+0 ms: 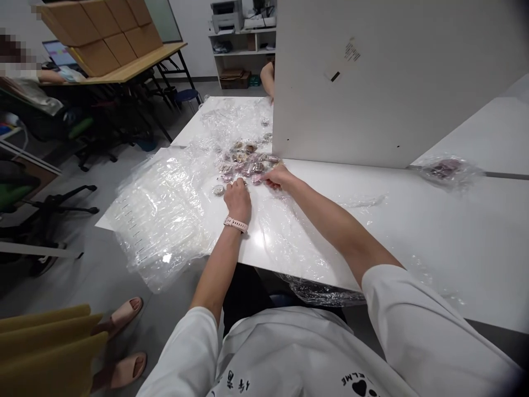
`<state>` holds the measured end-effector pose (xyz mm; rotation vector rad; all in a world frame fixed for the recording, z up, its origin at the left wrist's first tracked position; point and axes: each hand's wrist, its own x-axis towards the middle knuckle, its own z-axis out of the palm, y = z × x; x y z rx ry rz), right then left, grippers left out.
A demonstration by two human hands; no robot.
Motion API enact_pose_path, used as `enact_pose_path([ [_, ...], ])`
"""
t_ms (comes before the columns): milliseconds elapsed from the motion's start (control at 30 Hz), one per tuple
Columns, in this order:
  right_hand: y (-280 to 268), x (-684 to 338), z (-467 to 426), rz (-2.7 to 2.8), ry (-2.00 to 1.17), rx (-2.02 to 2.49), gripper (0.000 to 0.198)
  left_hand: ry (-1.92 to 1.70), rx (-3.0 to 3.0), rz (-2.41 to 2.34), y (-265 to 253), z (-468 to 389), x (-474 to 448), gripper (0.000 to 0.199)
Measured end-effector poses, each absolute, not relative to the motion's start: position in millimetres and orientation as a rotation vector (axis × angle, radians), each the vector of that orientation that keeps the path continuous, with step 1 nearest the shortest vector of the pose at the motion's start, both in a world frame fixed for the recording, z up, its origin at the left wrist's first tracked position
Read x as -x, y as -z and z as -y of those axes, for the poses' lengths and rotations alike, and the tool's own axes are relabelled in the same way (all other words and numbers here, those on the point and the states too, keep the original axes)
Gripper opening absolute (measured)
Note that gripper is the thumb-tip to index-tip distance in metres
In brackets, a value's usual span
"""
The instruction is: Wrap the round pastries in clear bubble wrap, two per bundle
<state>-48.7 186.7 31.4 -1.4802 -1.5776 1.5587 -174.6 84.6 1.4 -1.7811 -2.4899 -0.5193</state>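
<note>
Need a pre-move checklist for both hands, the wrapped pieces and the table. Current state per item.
1. Right-hand grip at the pile of small, pinkish-brown, clear-wrapped pieces: ok, at its right side.
2. Left-hand grip holding a piece: cannot tell, fingertips hidden.
3. Pieces all gathered: not ok, a small silvery round piece lies apart, left of the left hand.
4. Flat, clear plastic bags fully on the white table: not ok, they overhang its edge.
5. Co-worker's bare arm away from both hands: ok, beyond the pile.
</note>
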Motion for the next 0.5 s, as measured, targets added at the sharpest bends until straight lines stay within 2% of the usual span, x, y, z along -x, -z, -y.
enact_pose_path([
  [133, -60.5, 13.1, -180.2, 1.609, -1.595, 1.518, 0.011, 0.948, 1.543, 2.434, -6.7, -82.2, 185.0, 0.032],
  [233, -83.3, -47.8, -146.3, 1.755, -1.489, 1.341, 0.016, 1.321, 1.547, 2.176, -17.5, -62.0, 168.6, 0.031],
  [300, -86.8, -97.2, -108.4, 1.886, -1.386, 1.207, 0.024, 1.477, 1.84, 1.954, -19.3, -36.2, 140.2, 0.031],
  [367, -76.4, -144.1, -65.9, 2.003, -1.342, 1.162, 0.03, 1.489, 2.263, 1.754, -12.6, -4.3, 103.5, 0.032],
  [500, -27.9, -205.0, -5.0, 2.092, -1.22, 1.3, 0.034, 1.192, 2.846, 1.482, 16.8, 45.7, 44.5, 0.042],
])
